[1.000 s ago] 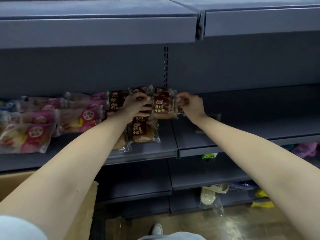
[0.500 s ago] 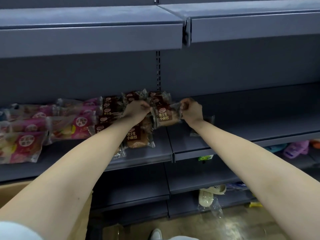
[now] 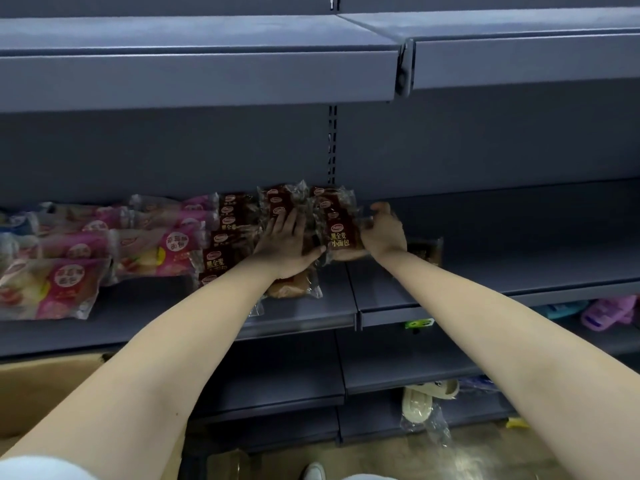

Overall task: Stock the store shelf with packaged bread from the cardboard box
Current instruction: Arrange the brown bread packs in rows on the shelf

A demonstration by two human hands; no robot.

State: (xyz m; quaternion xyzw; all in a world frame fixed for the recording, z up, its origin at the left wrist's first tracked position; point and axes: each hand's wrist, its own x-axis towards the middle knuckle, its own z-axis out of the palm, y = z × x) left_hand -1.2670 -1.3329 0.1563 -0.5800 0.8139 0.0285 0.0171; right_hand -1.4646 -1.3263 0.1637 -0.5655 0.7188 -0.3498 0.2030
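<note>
Seating a pack on the shelf.
My flat left hand is bracing the stack; my right hand is pinching the pack's end, easing it flush.

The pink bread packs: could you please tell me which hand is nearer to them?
Left. The left hand rests on brown packs beside the pink bread packs; the right hand grips a brown pack farther right.
</note>
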